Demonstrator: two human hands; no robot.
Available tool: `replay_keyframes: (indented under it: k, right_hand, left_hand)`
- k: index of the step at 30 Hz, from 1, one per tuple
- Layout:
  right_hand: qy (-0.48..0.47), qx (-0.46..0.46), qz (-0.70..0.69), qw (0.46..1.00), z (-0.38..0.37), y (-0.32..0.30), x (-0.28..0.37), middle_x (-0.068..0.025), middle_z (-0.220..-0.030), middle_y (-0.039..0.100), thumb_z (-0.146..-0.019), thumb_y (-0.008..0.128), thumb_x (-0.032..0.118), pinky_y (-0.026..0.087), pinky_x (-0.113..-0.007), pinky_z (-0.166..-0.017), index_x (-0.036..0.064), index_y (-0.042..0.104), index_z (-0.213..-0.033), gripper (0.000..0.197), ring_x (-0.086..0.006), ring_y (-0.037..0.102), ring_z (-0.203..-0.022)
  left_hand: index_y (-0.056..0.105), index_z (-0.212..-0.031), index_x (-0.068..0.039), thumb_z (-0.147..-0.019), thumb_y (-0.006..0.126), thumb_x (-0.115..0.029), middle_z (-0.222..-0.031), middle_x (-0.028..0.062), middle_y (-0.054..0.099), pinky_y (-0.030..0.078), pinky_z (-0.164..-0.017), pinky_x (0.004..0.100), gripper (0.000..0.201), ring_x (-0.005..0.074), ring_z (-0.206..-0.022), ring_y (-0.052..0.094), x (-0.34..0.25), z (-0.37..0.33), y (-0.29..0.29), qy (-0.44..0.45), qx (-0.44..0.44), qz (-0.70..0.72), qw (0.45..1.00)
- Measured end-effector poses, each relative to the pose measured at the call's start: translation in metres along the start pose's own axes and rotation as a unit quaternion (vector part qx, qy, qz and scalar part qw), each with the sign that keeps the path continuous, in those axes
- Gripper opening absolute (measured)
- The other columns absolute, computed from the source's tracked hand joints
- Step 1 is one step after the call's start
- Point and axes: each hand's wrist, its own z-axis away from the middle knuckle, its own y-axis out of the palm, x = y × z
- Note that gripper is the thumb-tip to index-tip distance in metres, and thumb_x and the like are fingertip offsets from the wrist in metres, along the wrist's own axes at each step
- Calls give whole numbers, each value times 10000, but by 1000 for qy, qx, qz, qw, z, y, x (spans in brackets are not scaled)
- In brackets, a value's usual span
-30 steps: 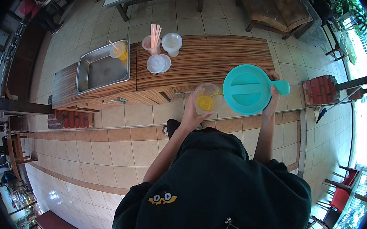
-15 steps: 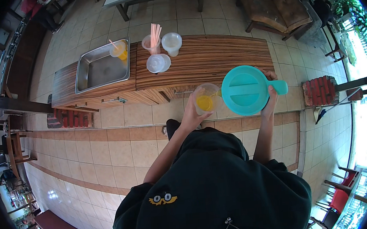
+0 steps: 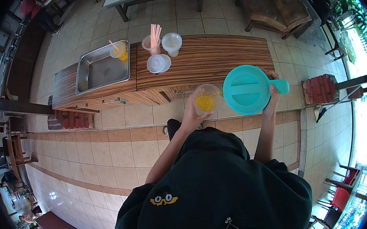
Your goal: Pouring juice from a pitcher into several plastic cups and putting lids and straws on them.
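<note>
A clear plastic cup (image 3: 207, 91) with yellow liquid in its bottom is gripped in my left hand (image 3: 191, 117), off the near side of the counter. My right hand (image 3: 271, 100) holds a turquoise lidded pitcher (image 3: 247, 90) by its handle. The pitcher's spout is at the cup's right rim, and a thin yellow stream runs from it into the cup. My right fingers are partly hidden behind the handle and lid.
Ahead stands a wood-grain counter (image 3: 213, 55) with a steel basin (image 3: 102, 80) at its left. In the basin is a lidded yellow drink (image 3: 121, 52) with a straw. Pink straws (image 3: 155, 36) in a cup, stacked cups (image 3: 172, 41) and clear lids (image 3: 157, 63) stand on the counter.
The pitcher has shifted very slightly to the right, with its spout still at the cup. The yellow liquid in the cup looks a little greater; my left hand has barely moved.
</note>
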Motion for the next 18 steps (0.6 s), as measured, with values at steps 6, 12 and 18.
replay_keyframes:
  k: [6, 12, 18]
  right_hand:
    - [5, -1, 10, 1000, 1, -5, 1, -219, -1148, 454, -770, 480, 415, 354, -369, -900, 10, 380, -1089, 525, -267, 443, -1061]
    - [1, -7, 19, 1000, 2, -5, 6, -220, -1142, 461, -774, 475, 410, 355, -364, -898, 10, 389, -1081, 512, -264, 444, -1063]
    - [1, -10, 26, 1000, 3, -5, 10, -219, -1137, 467, -774, 475, 410, 345, -359, -906, 9, 399, -1071, 505, -262, 444, -1065]
  left_hand:
    - [295, -1251, -61, -621, 726, -111, -1183, 136, 404, 318, -946, 374, 765, 302, -1120, 394, -7, -1, 0, 5, -4, -18, 1000]
    - [304, -1245, -58, -613, 728, -102, -1184, 141, 407, 318, -944, 374, 762, 303, -1121, 394, -3, 0, 4, 16, -7, -6, 1000]
    - [302, -1250, -57, -609, 731, -101, -1208, 140, 399, 311, -952, 370, 773, 300, -1133, 389, -1, 3, 5, 19, -12, -7, 1000]
